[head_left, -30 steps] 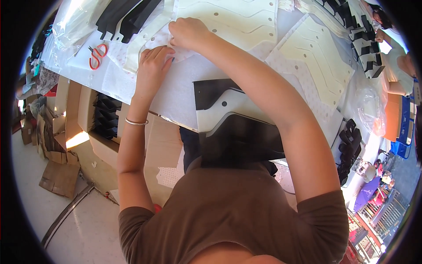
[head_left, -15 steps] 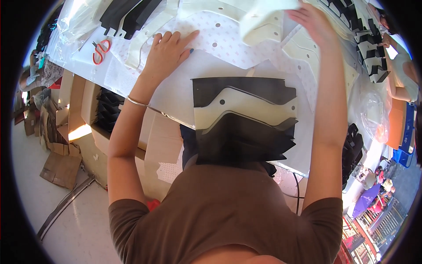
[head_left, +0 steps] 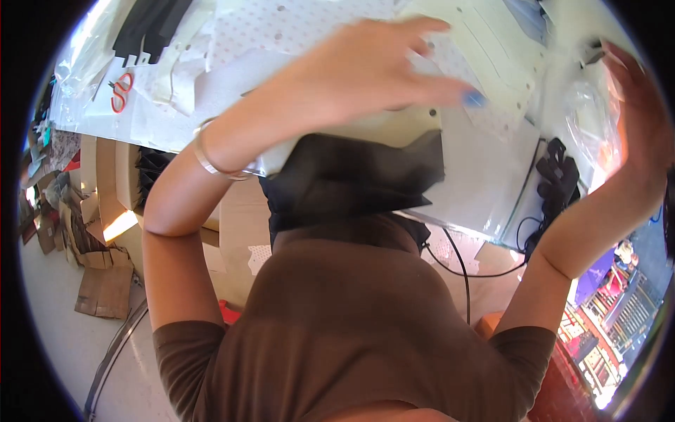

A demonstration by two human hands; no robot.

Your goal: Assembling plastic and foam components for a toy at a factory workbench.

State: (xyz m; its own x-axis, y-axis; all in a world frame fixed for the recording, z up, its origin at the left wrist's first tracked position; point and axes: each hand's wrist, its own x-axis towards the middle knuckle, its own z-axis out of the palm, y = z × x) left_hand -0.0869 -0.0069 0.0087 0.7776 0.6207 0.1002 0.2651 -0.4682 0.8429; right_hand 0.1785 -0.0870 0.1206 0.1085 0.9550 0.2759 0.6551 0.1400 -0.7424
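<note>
Basically, L hand [head_left: 394,74] is at approx. 12–1 o'clock, blurred: fingers & thumb spread wide, palm side down, nothing seen in its hold. It's over the upper part of the layered blk/cream piece [head_left: 365,172], which sits nr ctr, slightly twd 12, at the table's near edge; dark lower face toward the person, cream upper part mostly hidden by hand & forearm. Can't make out if they touch. Metal bracelet [head_left: 204,151] on L wrist.

R hand [head_left: 636,119] is out at 2–3 o'clock, also blurred, fingers partly bent; pale smear beside it, so can't make out what, if anything, it grips. Clear plastic bag [head_left: 590,130] just beside it, twd 2; blk bundle [head_left: 555,172] lower, nearly 3.

Cream sheet w/ holes [head_left: 492,49] at 1–2, beyond L fingertips. Dotted sheet [head_left: 256,28] at 11. Blk strips [head_left: 148,32] between 10 & 11, red-handled scissors [head_left: 121,95] at 10 just below them. Cardboard box [head_left: 109,176] at 9, off the table, w/ dark pcs inside. Blk cable [head_left: 466,281] hangs at 4.
</note>
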